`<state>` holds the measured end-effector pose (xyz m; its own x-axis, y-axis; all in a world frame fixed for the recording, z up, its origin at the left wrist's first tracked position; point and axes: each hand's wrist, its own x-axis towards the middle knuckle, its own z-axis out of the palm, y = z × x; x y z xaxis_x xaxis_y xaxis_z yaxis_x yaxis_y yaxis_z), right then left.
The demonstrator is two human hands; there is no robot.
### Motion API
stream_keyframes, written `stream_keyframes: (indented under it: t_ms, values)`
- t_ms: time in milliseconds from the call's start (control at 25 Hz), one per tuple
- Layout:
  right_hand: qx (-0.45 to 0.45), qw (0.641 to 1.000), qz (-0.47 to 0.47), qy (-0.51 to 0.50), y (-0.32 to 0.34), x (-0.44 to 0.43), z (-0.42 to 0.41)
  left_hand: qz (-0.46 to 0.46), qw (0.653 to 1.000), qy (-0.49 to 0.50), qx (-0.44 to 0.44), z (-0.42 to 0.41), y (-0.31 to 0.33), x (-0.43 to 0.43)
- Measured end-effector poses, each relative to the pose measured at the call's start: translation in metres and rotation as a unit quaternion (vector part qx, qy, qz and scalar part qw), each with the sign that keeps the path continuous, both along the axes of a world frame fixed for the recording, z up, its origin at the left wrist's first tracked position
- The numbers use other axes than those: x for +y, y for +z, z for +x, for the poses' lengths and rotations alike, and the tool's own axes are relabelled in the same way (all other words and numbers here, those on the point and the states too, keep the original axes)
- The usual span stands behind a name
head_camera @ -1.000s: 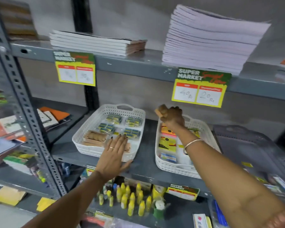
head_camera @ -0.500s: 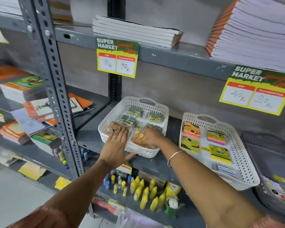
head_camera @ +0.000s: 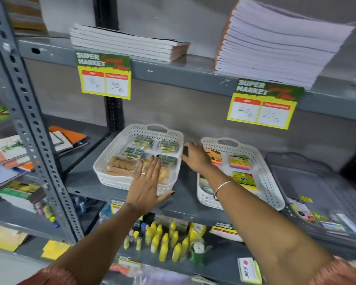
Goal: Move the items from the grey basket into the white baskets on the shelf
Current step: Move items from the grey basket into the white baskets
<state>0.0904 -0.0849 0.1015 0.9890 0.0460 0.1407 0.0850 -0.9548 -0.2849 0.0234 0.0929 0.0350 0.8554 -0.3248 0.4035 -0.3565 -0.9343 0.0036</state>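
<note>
Two white perforated baskets stand on the middle shelf. The left white basket (head_camera: 113, 155) holds green-and-yellow packs and brown wooden items. The right white basket (head_camera: 269, 182) holds colourful sticky-note packs. My left hand (head_camera: 147, 182) lies flat and open on the front rim of the left basket. My right hand (head_camera: 195, 156) is empty with its fingers spread, hovering between the two baskets at the left basket's right rim. The grey basket (head_camera: 308, 177) sits at the far right of the shelf with a few packets at its near end.
Stacks of notebooks (head_camera: 130, 43) and paper (head_camera: 275, 44) lie on the upper shelf, with price tags (head_camera: 104, 76) hanging from its edge. Yellow glue bottles (head_camera: 164, 241) fill the lower shelf. A perforated steel upright (head_camera: 31, 124) stands left, with books beyond.
My right hand set the brown wooden item down in the left basket, let go and drew back to the right. My left hand stayed on that basket's front.
</note>
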Motion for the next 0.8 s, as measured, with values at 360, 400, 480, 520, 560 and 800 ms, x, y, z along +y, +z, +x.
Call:
stream_keyframes:
  t_ms: [360,400,480,520,560,800]
  values:
    - [0.050,0.952,-0.035,-0.300,-0.010,-0.203,-0.066,0.036,0.991,-0.108,0.070,-0.017,-0.040,-0.068]
    - [0.078,0.939,-0.033,-0.333,-0.020,-0.220,-0.077,0.038,0.990,-0.111,0.081,-0.016,-0.045,-0.072]
    - [0.135,0.919,-0.003,-0.372,-0.037,-0.243,-0.091,0.034,0.987,-0.109,0.117,-0.013,-0.058,-0.079]
    - [0.149,0.912,0.030,-0.381,-0.043,-0.250,-0.094,0.032,0.985,-0.104,0.136,-0.013,-0.063,-0.083]
    - [0.147,0.909,0.057,-0.387,-0.047,-0.255,-0.095,0.030,0.984,-0.097,0.150,-0.013,-0.067,-0.085]
    - [0.177,0.873,0.008,-0.454,-0.070,-0.285,-0.101,0.045,0.985,-0.069,0.154,-0.008,-0.075,-0.088]
